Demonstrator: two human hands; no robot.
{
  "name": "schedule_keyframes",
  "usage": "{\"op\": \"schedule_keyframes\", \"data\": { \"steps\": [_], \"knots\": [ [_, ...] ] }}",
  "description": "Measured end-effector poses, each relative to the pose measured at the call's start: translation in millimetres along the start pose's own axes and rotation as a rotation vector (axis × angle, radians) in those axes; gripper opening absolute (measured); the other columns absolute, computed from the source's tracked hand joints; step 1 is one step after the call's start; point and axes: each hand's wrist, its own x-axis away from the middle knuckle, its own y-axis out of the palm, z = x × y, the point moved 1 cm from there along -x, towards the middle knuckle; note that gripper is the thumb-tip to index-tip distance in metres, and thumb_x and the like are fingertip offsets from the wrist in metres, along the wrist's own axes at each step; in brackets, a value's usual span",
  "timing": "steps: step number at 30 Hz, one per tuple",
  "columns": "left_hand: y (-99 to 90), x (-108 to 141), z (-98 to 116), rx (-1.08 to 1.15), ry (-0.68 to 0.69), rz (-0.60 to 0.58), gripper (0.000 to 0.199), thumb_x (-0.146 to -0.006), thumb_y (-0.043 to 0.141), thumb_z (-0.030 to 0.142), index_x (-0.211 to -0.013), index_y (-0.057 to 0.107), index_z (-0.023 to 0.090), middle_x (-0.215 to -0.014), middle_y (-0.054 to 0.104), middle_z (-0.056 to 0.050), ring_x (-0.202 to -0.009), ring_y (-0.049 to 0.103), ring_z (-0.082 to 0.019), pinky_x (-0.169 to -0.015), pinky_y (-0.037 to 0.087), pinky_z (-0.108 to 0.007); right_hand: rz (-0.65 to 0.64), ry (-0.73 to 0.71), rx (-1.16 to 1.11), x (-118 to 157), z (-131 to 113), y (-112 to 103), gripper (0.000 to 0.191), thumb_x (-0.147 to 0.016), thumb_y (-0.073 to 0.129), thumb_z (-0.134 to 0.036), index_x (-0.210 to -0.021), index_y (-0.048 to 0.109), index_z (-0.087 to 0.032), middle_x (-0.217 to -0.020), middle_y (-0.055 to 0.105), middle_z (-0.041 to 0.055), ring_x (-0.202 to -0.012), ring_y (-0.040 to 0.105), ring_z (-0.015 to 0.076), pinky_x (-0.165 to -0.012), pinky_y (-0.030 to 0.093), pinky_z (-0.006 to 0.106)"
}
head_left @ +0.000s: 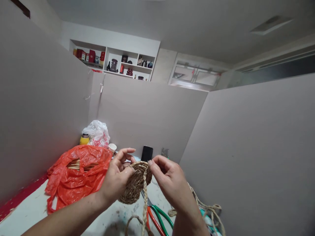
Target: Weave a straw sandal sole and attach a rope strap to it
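Observation:
A brown woven piece [134, 186] made of coiled braid is held up above the table. My left hand [119, 173] grips its upper left edge, thumb on the near face. At the top right edge, my right hand [167, 175] is closed in a pinch at the rim; whatever lies between its fingertips is too small to make out. A pale braided cord [145, 203] runs along the top rim and hangs down in front of the piece. Below it, scissors or pliers with green and orange handles [157, 218] lie on the table, partly hidden.
On the left, a red plastic bag [81, 177] holds pale strips, with a white bag [97, 132], yellow jar [84, 139] and paper cup [112, 147] behind. A black phone [147, 153] leans at the back. Loose braided cord [211, 208] lies at right. Grey partitions [147, 114] surround the table.

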Motion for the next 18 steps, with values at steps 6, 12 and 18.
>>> {"op": "schedule_keyframes", "data": {
  "steps": [6,12,18],
  "knots": [
    [-0.4,-5.1,-9.3,0.126,-0.051,0.026,0.038,-0.063,0.058,0.010,-0.100,0.057,0.019,-0.077,0.054,0.003,-0.062,0.048,-0.008,-0.058,0.040,-0.020,-0.032,0.002,0.019,-1.7,1.7,1.8,0.033,-0.089,0.043,-0.039,-0.063,0.044,-0.020,-0.057,0.043,-0.0033,-0.056,0.040,0.0127,-0.052,0.029,0.025],
    [-1.9,-12.4,-18.4,0.184,-0.172,0.102,0.040,-0.057,0.055,0.010,-0.096,0.055,0.018,-0.073,0.057,0.003,-0.058,0.051,-0.008,-0.056,0.039,-0.020,-0.129,0.050,-0.326,-2.7,11.5,-5.1,0.034,-0.084,0.053,-0.045,-0.063,0.045,-0.020,-0.053,0.034,-0.0066,-0.048,0.028,0.0092,-0.045,0.022,0.023],
    [-26.8,-41.4,-62.1,-0.028,-0.388,0.179,0.040,-0.058,0.054,0.010,-0.097,0.055,0.017,-0.063,0.057,0.004,-0.053,0.053,-0.011,-0.053,0.040,-0.022,0.030,0.053,-0.890,23.4,9.9,-50.1,0.029,-0.070,0.069,-0.041,-0.056,0.052,-0.022,-0.046,0.030,-0.0067,-0.039,0.024,0.0077,-0.038,0.017,0.023]
  ]
}}
